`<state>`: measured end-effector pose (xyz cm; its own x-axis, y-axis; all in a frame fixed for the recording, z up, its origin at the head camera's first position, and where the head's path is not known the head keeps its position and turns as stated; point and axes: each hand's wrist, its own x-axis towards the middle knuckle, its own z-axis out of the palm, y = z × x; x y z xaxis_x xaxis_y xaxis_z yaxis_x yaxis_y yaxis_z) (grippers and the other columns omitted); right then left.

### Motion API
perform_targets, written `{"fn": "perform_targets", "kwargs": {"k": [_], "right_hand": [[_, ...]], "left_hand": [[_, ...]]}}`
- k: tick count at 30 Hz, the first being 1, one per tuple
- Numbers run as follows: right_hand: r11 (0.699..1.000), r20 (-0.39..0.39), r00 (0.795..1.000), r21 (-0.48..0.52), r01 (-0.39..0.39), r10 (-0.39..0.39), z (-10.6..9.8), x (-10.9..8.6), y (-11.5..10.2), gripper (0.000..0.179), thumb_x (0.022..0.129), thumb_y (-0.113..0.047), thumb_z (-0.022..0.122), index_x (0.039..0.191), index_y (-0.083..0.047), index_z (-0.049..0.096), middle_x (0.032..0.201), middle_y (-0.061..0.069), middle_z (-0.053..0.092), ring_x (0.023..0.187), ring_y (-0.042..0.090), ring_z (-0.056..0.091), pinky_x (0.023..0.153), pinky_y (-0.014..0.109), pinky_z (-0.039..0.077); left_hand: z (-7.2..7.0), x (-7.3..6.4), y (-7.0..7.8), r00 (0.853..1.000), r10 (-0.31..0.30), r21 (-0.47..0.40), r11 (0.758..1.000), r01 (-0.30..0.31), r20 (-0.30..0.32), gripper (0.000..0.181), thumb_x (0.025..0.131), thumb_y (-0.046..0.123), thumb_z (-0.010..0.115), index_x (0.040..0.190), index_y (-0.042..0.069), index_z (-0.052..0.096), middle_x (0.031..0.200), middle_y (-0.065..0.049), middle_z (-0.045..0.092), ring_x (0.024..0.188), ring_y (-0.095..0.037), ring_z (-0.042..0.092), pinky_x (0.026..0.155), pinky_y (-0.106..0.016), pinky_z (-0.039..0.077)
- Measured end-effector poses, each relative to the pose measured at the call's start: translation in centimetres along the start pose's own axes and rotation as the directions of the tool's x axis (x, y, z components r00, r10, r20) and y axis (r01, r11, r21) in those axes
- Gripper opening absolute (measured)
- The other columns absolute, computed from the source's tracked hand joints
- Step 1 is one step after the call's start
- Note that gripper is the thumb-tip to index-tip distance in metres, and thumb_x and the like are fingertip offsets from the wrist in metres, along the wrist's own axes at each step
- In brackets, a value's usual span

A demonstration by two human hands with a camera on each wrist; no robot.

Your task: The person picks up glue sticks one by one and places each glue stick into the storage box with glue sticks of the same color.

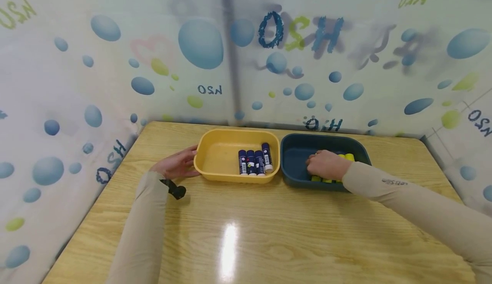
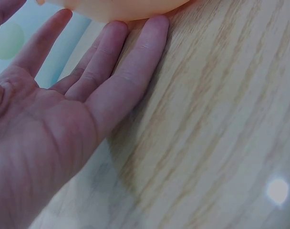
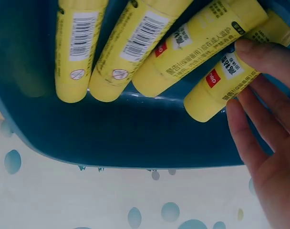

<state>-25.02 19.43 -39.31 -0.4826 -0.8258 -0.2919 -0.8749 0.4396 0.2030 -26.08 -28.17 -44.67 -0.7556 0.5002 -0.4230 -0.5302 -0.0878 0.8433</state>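
Observation:
My left hand (image 1: 177, 164) reaches the left end of a yellow plastic tray (image 1: 217, 176). In the left wrist view its fingers are nearly straight, with fingertips (image 2: 157, 26) at the tray's outer wall. My right hand (image 1: 327, 164) is inside a dark blue tray (image 1: 297, 158). Thumb and fingers there pinch a yellow glue stick (image 3: 212, 93) at the end of a row. Several other yellow glue sticks (image 3: 78, 52) lie beside it on the tray floor. In the head view the right hand partly hides them.
Several dark blue tubes with white ends (image 1: 250, 162) lie side by side in the right part of the yellow tray. Both trays stand close together on a wooden table (image 1: 269, 228). A patterned curtain (image 1: 253, 87) rises behind the table's back edge.

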Motion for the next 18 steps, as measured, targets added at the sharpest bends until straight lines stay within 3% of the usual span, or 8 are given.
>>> {"fn": "perform_targets", "kwargs": {"k": [11,18], "right_hand": [[0.993,0.059,0.998,0.115,0.004,-0.011,-0.2,-0.9,-0.2,0.012,0.085,0.003,0.069,0.080,-0.008,0.069,0.085,0.005,0.065,0.074,0.020,0.058,0.065,0.031,0.052],[0.998,-0.024,1.000,0.060,-0.013,0.014,-1.2,-2.1,0.0,0.015,0.083,0.005,0.071,0.091,-0.007,0.073,0.087,0.005,0.064,0.076,0.021,0.060,0.063,0.030,0.053]], "left_hand": [[0.1,0.1,-0.1,1.000,0.005,0.008,1.000,-0.005,-0.003,0.057,0.107,0.025,0.035,0.157,0.019,0.006,0.159,-0.012,0.010,0.125,-0.018,0.043,0.100,-0.048,0.042],[0.0,0.2,-0.1,1.000,0.011,0.004,1.000,-0.012,0.007,0.059,0.107,0.025,0.035,0.157,0.019,0.005,0.159,-0.011,0.007,0.123,-0.017,0.044,0.099,-0.047,0.043]]}}
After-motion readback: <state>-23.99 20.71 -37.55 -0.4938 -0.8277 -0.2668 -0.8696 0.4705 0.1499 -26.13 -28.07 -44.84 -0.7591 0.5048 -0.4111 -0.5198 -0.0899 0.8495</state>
